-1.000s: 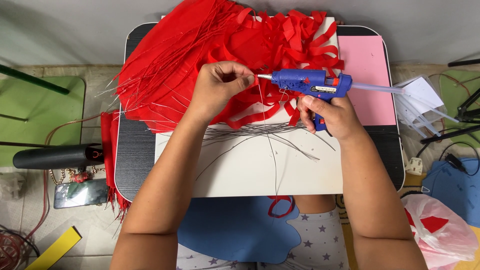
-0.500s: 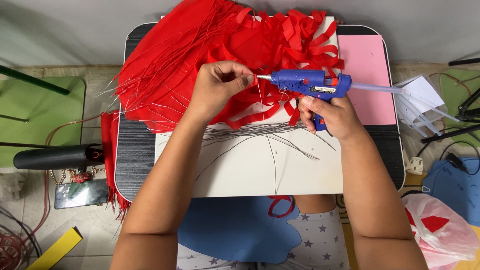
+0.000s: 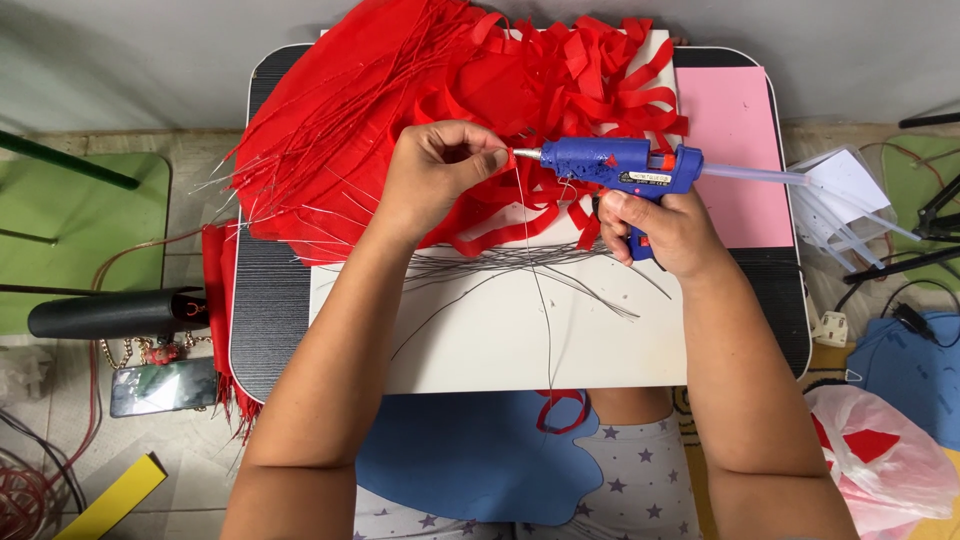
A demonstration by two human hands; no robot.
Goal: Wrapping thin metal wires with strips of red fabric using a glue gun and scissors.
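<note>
Left hand (image 3: 440, 170) pinches small red ribbon piece (image 3: 508, 160) on thin wire (image 3: 535, 280); right hand (image 3: 655, 225), fingers wrapped round blue plastic glue gun (image 3: 615, 165), should keep nozzle steady at three o'clock of the pinch

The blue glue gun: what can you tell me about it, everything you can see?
The glue gun has a blue plastic-looking body with an orange part on top near the back and a metal nozzle in front. A clear glue stick juts from its rear. It lies level, nozzle pointing left. The right hand grips its handle. The nozzle tip meets a small red piece pinched in the left hand, above the white board.
</note>
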